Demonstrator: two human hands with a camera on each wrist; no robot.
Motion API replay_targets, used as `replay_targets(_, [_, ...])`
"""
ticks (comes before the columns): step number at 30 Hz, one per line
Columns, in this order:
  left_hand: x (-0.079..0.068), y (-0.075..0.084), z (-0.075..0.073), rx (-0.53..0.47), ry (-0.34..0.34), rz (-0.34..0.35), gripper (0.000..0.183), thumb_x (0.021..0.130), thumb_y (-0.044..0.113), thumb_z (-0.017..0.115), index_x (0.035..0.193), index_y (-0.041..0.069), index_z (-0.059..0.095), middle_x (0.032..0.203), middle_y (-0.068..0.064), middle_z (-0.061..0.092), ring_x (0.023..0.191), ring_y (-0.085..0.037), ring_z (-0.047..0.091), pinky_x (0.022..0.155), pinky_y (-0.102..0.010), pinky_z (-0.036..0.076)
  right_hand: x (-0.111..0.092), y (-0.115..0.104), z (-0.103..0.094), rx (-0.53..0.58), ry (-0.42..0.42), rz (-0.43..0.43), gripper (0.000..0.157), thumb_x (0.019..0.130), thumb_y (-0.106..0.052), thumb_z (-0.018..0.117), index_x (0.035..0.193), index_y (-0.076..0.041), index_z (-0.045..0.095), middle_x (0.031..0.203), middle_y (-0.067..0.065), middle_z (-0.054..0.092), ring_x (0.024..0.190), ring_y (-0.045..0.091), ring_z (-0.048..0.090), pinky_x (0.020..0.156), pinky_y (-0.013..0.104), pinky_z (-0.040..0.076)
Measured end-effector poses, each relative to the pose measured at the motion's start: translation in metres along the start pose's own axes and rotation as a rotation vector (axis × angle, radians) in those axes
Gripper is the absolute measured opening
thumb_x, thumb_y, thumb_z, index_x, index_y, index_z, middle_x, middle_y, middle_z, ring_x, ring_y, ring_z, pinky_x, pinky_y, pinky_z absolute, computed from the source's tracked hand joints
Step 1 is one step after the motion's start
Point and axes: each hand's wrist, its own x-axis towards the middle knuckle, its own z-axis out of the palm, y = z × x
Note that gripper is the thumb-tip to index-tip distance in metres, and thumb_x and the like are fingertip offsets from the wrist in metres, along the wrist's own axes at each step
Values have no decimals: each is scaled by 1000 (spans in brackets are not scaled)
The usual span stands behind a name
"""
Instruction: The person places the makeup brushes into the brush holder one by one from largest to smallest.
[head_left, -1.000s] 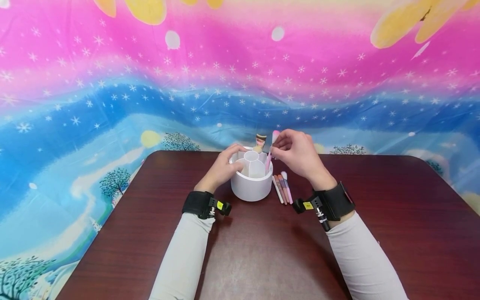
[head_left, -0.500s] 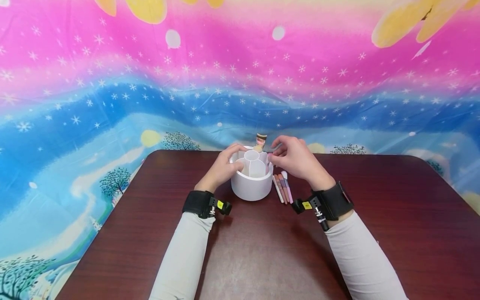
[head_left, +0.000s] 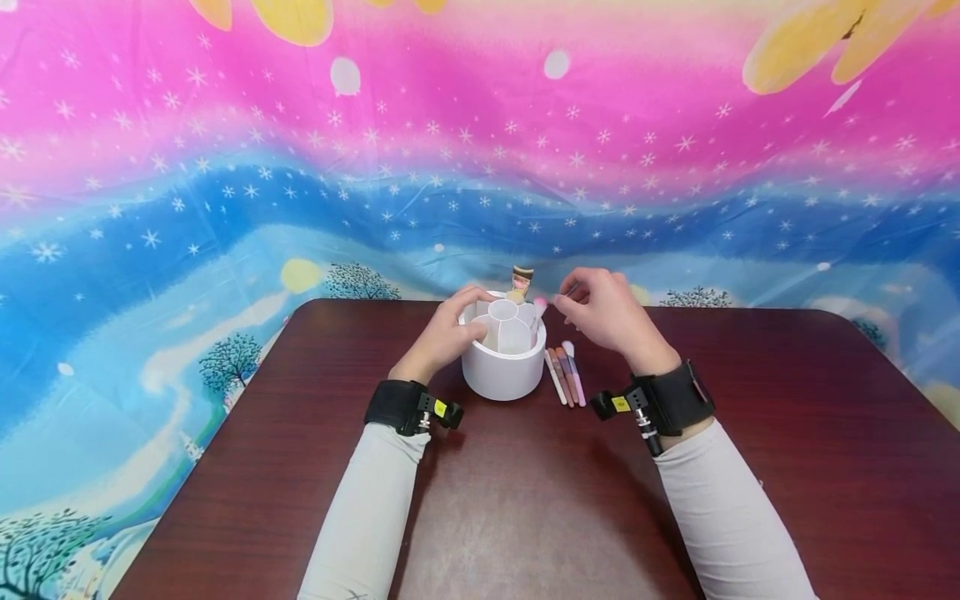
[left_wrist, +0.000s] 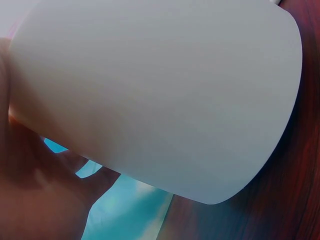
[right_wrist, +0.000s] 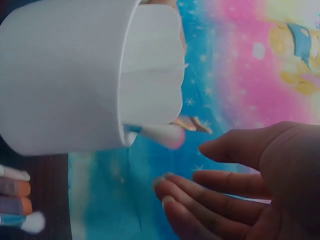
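A white round brush holder [head_left: 502,377] with inner compartments stands on the table. My left hand [head_left: 444,335] grips it from the left, thumb and fingers at the rim; its pale wall [left_wrist: 165,95] fills most of the left wrist view. Inside the right edge of the holder stands a makeup brush with pink-tipped white bristles [right_wrist: 167,136], only its head showing. Just right of that brush, my right hand [head_left: 609,312] is apart from it, fingers loosely extended with nothing between them. Another brush, with a flat brown-and-cream head [head_left: 522,282], sticks up at the back of the holder.
Several makeup brushes [head_left: 566,375] lie side by side on the table, right of the holder. The dark red-brown wooden table [head_left: 495,508] ends at the back against a colourful printed cloth [head_left: 480,150].
The right hand lowered the pink-tipped brush into the holder's right side, let go of it and drew back slightly to the right. The left hand stays on the holder.
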Motion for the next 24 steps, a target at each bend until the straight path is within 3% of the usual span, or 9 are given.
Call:
replay_targets(5, [0,0,-1,0,-1,-6,45,67,4,54,108,20,63,114,7,53,114,-23,42,90,-47,36,1,12,2,-157,-20,62,19,87,-24,61,93,-7,63,86,7,64,75,20,58,67,41,48])
replay_targets(9, [1,-1,0,0,-1,-2,45,66,4,54,108,20,63,114,7,53,114,-22,42,90,-47,36,1,24,7,-218,-138,124,20,85,-25,63,92,-6,63,89,9,63,76,23,57,67,42,47])
replay_targets(14, [1,-1,0,-5,-3,0,44,67,4,54,107,20,63,113,7,53,114,-24,42,91,-48,35,2,35,15,-290,-277,173,17,83,-25,66,82,-8,64,80,7,60,71,23,54,61,39,45])
replay_targets(19, [0,0,0,-14,-3,2,44,67,2,54,107,19,63,113,6,53,112,-19,43,91,-51,36,0,40,22,-308,-398,251,17,83,-24,65,77,-8,62,73,7,58,63,22,54,54,36,43])
replay_targets(24, [0,1,0,-3,1,-3,45,67,4,54,107,20,63,113,8,53,109,-12,42,92,-51,37,0,44,28,-305,-447,284,14,80,-20,64,77,-6,63,66,8,61,57,21,56,52,36,44])
